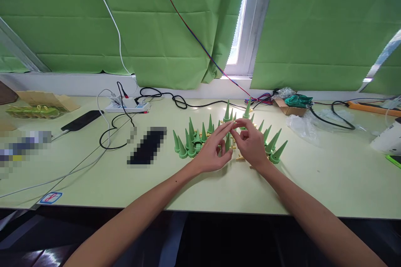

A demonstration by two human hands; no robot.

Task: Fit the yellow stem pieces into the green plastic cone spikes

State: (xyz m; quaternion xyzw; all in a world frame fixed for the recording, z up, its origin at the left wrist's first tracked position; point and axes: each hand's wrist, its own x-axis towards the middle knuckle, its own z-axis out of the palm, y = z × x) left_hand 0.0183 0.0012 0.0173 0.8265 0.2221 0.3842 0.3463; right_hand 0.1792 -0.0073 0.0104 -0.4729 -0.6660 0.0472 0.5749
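Several green plastic cones (278, 152) with ribbed bases stand in a cluster on the table, with small yellow stem-like pieces (240, 158) among them. My left hand (216, 150) is over the middle of the cluster, fingers bent and bunched towards my right hand. A green cone shows between its fingers and thumb, but whether they grip it is unclear. My right hand (250, 142) pinches at the fingertips, which meet those of my left hand. Whatever small thing sits between the fingertips is hidden. Other cones (181, 148) stand left of my left hand.
A power strip (127, 104) with plugs and cables lies at the back left, near a black phone (82, 120). Behind on the right are a small cardboard box (290, 107) and a clear plastic bag (303, 129). An open carton (46, 102) is far left.
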